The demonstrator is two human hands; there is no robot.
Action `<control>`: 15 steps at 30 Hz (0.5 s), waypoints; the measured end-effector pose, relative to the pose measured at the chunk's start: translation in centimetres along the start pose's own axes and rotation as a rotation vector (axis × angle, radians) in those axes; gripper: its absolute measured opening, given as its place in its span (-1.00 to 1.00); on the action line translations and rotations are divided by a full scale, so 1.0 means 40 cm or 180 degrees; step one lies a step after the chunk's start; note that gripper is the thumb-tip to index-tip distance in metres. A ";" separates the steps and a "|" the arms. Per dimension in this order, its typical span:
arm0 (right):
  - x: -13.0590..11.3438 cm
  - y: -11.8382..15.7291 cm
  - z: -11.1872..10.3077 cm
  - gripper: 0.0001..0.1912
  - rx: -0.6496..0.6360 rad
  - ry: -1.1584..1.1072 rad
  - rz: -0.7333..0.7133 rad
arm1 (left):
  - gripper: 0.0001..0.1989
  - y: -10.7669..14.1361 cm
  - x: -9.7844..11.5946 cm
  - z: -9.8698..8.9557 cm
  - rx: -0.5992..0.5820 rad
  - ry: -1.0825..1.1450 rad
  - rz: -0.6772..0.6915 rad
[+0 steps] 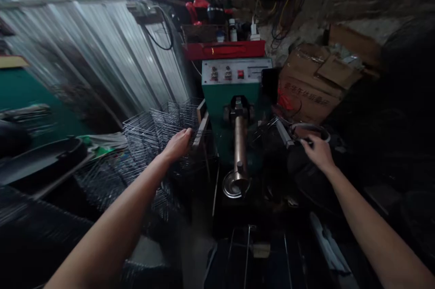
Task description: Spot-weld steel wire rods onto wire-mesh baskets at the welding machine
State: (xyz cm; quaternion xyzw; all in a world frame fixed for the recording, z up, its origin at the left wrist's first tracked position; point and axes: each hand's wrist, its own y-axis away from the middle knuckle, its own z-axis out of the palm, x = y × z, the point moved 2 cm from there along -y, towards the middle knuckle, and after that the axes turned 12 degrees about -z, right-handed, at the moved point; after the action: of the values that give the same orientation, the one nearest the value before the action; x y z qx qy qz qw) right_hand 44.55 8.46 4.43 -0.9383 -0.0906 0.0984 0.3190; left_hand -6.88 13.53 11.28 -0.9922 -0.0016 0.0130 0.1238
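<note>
While the green metal machine with a grey switch panel point(215, 103) stands near the middle of the view, its long brass-coloured tube point(239, 137) points down toward 6 o'clock. Between 8 and 9 o'clock, the left hand point(179, 144) has its fingers curled together by the shiny grey wire racks point(144, 137); I can't tell if it holds any wire. Just past 3 o'clock, the right hand point(319, 151) has its thumb and fingers close together beside a round, grey metal ring point(325, 131). I can't tell if they pinch something. A big brown cardboard box point(309, 87) sits between 2 and 3 o'clock.
</note>
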 end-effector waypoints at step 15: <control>-0.039 -0.244 0.084 -0.65 -0.0871 0.0633 -0.0295 | -0.77 0.479 -0.039 -0.003 0.0626 0.1293 -0.0480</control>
State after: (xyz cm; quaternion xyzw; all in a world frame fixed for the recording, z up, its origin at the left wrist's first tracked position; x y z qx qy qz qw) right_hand 41.18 17.67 8.03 -0.9729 -0.1142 -0.0229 0.2000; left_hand -8.42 -5.09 6.72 -0.9547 -0.0494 -0.1961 0.2182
